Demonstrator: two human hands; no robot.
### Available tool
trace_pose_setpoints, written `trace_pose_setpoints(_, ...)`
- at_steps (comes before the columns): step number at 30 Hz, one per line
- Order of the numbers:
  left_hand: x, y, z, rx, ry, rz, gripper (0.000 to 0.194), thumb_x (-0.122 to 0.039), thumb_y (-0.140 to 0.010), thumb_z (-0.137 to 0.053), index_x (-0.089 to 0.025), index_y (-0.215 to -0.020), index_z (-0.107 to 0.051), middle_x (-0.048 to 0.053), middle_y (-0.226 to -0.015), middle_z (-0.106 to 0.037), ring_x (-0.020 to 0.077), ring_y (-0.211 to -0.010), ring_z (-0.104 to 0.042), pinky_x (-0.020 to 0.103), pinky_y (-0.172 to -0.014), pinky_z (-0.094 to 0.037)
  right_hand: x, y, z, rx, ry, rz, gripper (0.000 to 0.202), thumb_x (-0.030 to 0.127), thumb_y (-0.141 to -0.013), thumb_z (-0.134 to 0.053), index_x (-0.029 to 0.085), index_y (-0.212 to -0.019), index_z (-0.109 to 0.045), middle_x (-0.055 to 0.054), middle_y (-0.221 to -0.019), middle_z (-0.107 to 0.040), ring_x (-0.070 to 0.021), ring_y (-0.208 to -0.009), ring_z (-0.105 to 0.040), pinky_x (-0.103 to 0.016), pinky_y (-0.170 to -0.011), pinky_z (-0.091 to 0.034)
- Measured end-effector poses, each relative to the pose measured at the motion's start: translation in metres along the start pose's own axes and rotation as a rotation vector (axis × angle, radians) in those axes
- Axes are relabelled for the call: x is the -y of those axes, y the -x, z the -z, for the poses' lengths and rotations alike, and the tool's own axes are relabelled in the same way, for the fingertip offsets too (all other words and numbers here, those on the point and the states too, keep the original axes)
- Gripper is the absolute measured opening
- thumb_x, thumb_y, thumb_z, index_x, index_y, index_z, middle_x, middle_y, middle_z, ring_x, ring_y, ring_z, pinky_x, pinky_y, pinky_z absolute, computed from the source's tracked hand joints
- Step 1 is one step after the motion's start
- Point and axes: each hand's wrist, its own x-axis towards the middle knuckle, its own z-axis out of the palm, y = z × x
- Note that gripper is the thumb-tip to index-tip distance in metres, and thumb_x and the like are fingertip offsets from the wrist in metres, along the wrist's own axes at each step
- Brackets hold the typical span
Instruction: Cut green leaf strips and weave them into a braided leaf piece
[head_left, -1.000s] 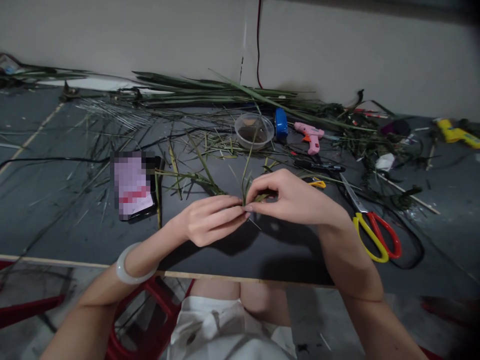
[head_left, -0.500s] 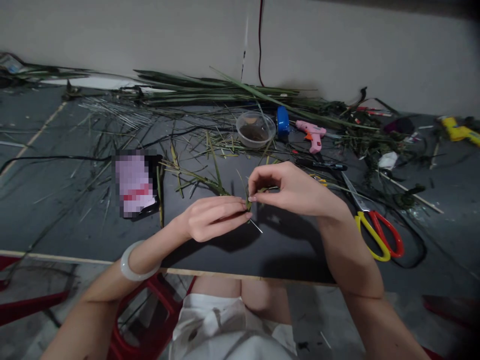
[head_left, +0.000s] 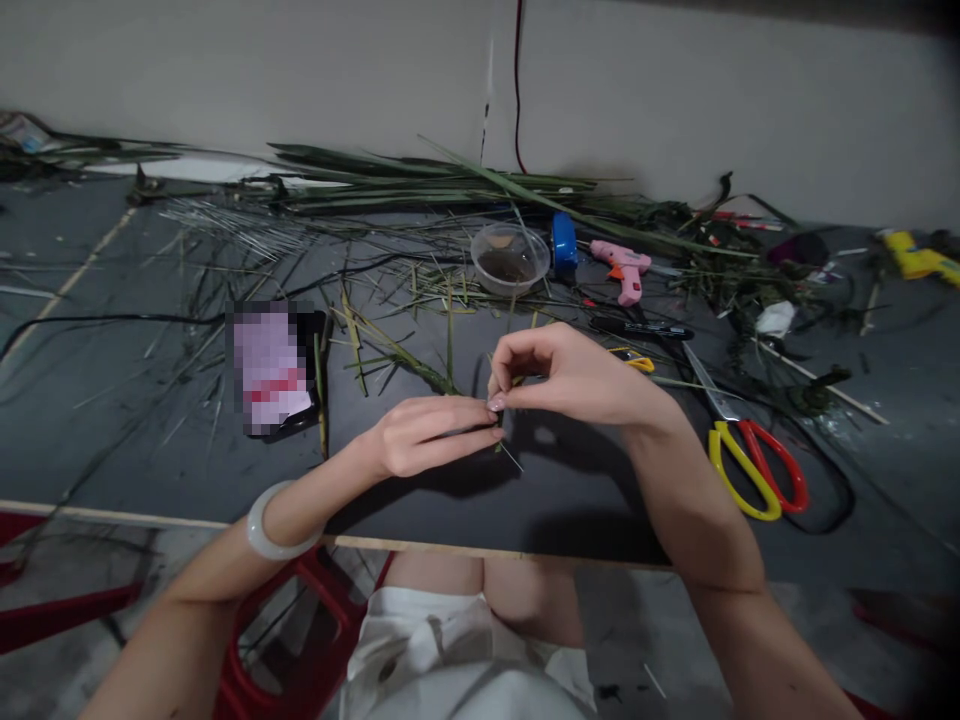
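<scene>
Near the front middle of the dark table, my left hand (head_left: 427,435) is closed on a green leaf piece (head_left: 499,444), its fingers stretched to the right and pressed together. A thin pale wire (head_left: 513,458) sticks out below the fingertips. My right hand (head_left: 574,380) pinches at the same spot from the right, thumb and index fingertips touching the leaf piece. Most of the piece is hidden by the fingers. A green stem with thin leaves (head_left: 424,368) lies just behind my left hand.
A phone (head_left: 274,370) lies at the left. Behind are a plastic bowl of dark liquid (head_left: 510,262), a blue object (head_left: 564,243), a pink glue gun (head_left: 624,268) and long leaves (head_left: 420,185). Scissors with red and yellow handles (head_left: 776,470) and a black marker (head_left: 645,329) lie right.
My right hand has shifted slightly left, its fingertips closer to my left fingertips. The upright leaf behind my left hand now leans less. My left hand has hardly moved.
</scene>
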Motion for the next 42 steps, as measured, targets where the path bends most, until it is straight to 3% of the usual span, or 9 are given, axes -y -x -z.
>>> trace_pose_setpoints(6, -0.002, 0.000, -0.006, -0.174, 0.018, 0.123, 0.014, -0.009, -0.081, -0.061, -0.010, -0.095, -0.062, 0.010, -0.089, -0.071, 0.0133, -0.089, -0.067, 0.021, -0.081, -0.057, 0.000, 0.001, 0.007, -0.050, 0.023, 0.006, 0.009, 0.013, -0.069, -0.063, 0.013, -0.075, -0.058, 0.000, -0.074, -0.062, -0.0089, -0.067, -0.057, -0.022, -0.066, -0.047)
trace_pose_setpoints(9, -0.006, -0.001, -0.007, -0.204, 0.024, 0.186, 0.016, -0.010, -0.077, -0.066, -0.008, -0.092, -0.061, 0.010, -0.086, -0.071, 0.0112, -0.084, -0.068, 0.017, -0.081, -0.055, -0.001, 0.001, 0.009, -0.042, -0.008, -0.008, 0.009, 0.011, -0.068, -0.063, 0.014, -0.074, -0.058, 0.001, -0.073, -0.061, -0.0087, -0.066, -0.057, -0.022, -0.066, -0.046)
trace_pose_setpoints(17, -0.005, 0.001, -0.009, -0.208, 0.022, 0.159, 0.014, -0.010, -0.078, -0.065, -0.010, -0.092, -0.062, 0.009, -0.085, -0.071, 0.0111, -0.083, -0.068, 0.018, -0.080, -0.056, -0.006, -0.005, 0.006, -0.009, -0.154, -0.081, 0.018, 0.015, -0.063, -0.068, 0.016, -0.065, -0.050, 0.001, -0.068, -0.060, -0.0085, -0.064, -0.056, -0.022, -0.063, -0.045)
trace_pose_setpoints(21, -0.005, 0.002, -0.010, -0.218, 0.017, 0.140, 0.017, -0.007, -0.076, -0.067, -0.008, -0.092, -0.062, 0.010, -0.084, -0.071, 0.0121, -0.085, -0.068, 0.019, -0.081, -0.056, -0.007, -0.004, 0.004, -0.054, -0.188, -0.136, 0.024, 0.015, -0.061, -0.069, 0.017, -0.063, -0.045, 0.002, -0.068, -0.060, -0.0080, -0.063, -0.055, -0.021, -0.061, -0.044)
trace_pose_setpoints(31, -0.003, 0.003, -0.009, -0.237, 0.018, 0.157, 0.016, -0.009, -0.079, -0.064, -0.012, -0.094, -0.061, 0.010, -0.091, -0.071, 0.0127, -0.090, -0.067, 0.020, -0.082, -0.056, 0.003, 0.004, 0.002, -0.033, 0.020, -0.019, 0.008, 0.021, -0.070, -0.065, 0.015, -0.075, -0.065, -0.001, -0.074, -0.067, -0.0120, -0.069, -0.061, -0.024, -0.067, -0.048)
trace_pose_setpoints(37, -0.006, 0.004, -0.001, -0.144, -0.041, 0.141, 0.016, -0.008, -0.080, -0.062, -0.011, -0.096, -0.062, 0.009, -0.093, -0.070, 0.0153, -0.098, -0.065, 0.023, -0.087, -0.055, 0.004, 0.002, -0.004, -0.127, -0.120, -0.194, 0.016, 0.015, -0.060, -0.072, 0.015, -0.064, -0.057, 0.004, -0.053, -0.058, -0.0074, -0.051, -0.054, -0.019, -0.050, -0.041)
trace_pose_setpoints(42, -0.013, 0.000, 0.007, -0.069, -0.037, 0.202, 0.019, -0.008, -0.080, -0.062, -0.009, -0.099, -0.060, 0.012, -0.091, -0.070, 0.0196, -0.100, -0.065, 0.026, -0.087, -0.056, 0.007, 0.002, -0.006, -0.171, -0.238, -0.235, 0.029, 0.014, -0.055, -0.076, 0.016, -0.058, -0.047, 0.006, -0.050, -0.056, -0.0064, -0.049, -0.054, -0.018, -0.049, -0.040)
